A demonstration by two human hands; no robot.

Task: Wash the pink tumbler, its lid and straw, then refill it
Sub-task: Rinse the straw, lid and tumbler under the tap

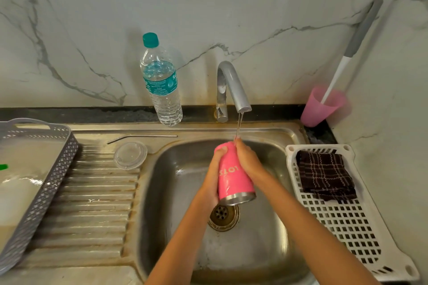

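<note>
The person's left hand (pixel 214 169) and right hand (pixel 249 159) are showing bare. The left forearm (pixel 183 238) and right forearm (pixel 312 227) are showing slender and uncovered down to the picture's lower edge.

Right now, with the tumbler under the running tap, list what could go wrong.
1. The left hand and right hand grip the wet pink tumbler over the drain; it might slip and bang the steel basin.
2. The stream hits the tumbler's top end, so water may spray onto the checked cloth.
3. The clear lid lies by the basin's edge; an elbow could knock it in.
</note>
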